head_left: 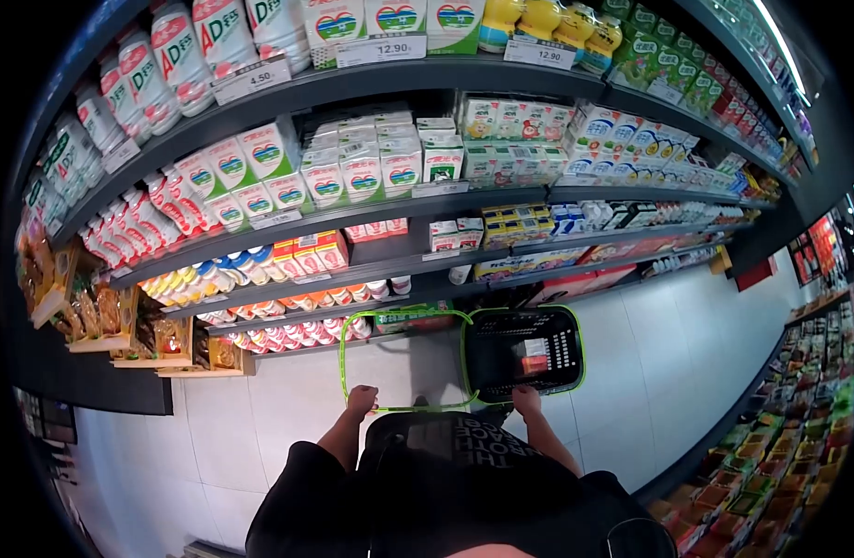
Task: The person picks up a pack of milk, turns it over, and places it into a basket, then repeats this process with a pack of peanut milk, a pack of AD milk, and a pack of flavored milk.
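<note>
A black shopping basket (568, 321) with a green rim is in front of me, right of centre. Inside it lies a small red-and-white pack (535, 356). To its left extends a green rectangular frame (403, 313), with floor tiles showing through it. My left hand (363, 400) is closed at the frame's near left corner. At the basket's near edge, my right hand (527, 401) is closed on the rim; its fingertips are partly hidden.
Shelves of milk cartons (341, 177), bottles (176, 56) and small drink packs (515, 223) curve across the front. Wooden bins (162, 342) of packaged food stand at left. Another stocked display (752, 465) runs along the right, beside the tiled floor (631, 372).
</note>
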`<state>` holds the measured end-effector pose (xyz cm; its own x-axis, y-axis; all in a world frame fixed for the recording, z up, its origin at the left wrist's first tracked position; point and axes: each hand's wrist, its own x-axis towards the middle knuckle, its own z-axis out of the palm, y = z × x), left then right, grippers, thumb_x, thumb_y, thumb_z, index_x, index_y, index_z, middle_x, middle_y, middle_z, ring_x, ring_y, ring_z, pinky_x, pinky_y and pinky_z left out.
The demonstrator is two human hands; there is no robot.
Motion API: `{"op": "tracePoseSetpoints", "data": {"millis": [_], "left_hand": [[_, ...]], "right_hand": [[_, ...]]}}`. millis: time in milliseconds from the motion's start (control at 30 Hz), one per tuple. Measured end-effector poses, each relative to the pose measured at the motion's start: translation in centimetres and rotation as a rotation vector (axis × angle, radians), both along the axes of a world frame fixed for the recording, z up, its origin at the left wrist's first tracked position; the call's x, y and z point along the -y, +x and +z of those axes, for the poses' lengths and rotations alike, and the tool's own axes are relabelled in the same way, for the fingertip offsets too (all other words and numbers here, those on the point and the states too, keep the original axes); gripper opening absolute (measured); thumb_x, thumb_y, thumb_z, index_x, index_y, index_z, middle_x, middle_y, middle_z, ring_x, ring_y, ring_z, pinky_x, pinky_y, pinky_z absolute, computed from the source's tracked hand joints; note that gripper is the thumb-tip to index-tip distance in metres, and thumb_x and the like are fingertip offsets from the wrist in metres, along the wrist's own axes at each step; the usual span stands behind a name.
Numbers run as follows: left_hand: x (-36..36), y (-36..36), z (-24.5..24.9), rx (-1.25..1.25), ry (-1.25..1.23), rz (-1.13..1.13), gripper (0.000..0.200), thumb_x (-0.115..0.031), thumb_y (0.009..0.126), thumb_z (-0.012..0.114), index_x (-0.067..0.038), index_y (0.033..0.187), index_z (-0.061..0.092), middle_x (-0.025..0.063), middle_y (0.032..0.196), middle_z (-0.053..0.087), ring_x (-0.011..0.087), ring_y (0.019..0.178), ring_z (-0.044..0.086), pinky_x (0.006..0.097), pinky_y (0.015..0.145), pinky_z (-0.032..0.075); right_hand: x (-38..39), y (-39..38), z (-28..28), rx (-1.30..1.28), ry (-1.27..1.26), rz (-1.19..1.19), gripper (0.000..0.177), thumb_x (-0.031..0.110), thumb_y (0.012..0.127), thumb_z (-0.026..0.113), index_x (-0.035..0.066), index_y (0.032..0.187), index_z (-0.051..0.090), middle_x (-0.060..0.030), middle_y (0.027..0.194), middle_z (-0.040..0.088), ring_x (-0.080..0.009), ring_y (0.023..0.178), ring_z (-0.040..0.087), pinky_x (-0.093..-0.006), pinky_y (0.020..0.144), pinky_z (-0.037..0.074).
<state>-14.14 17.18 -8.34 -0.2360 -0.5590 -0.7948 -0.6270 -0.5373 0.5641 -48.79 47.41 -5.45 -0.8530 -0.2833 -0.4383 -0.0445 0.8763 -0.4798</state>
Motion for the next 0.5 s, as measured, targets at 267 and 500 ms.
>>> {"op": "tracePoseSetpoints", "data": {"millis": [267, 500], "left_hand": [[-4.2, -1.3, -2.8, 0.008, -0.185, -0.417, 0.044, -0.045, 0.082, 0.061, -0.004, 0.093, 0.075, 0.0107, 0.082, 0.073, 0.0198, 0.079, 0.07, 0.0352, 0.078, 0.054], [-4.5, -1.5, -1.8, -0.018, 0.094, -0.093, 0.035, -0.028, 0.087, 0.063, -0.002, 0.111, 0.064, 0.0085, 0.083, 0.066, 0.0206, 0.064, 0.066, 0.032, 0.048, 0.053]], "right_hand": [[-16.9, -0.2, -12.6, 0.562, 0.401, 0.145, 0.024, 0.031, 0.086, 0.054, 0.011, 0.083, 0.067, -0.0094, 0.075, 0.068, -0.0242, 0.068, 0.067, -0.0406, 0.063, 0.051], [-17.0, -0.2, -7.4, 0.662, 0.136, -0.178, 0.022, 0.03, 0.092, 0.053, 0.013, 0.084, 0.065, -0.0045, 0.071, 0.06, -0.0226, 0.065, 0.059, -0.0459, 0.064, 0.052]]}}
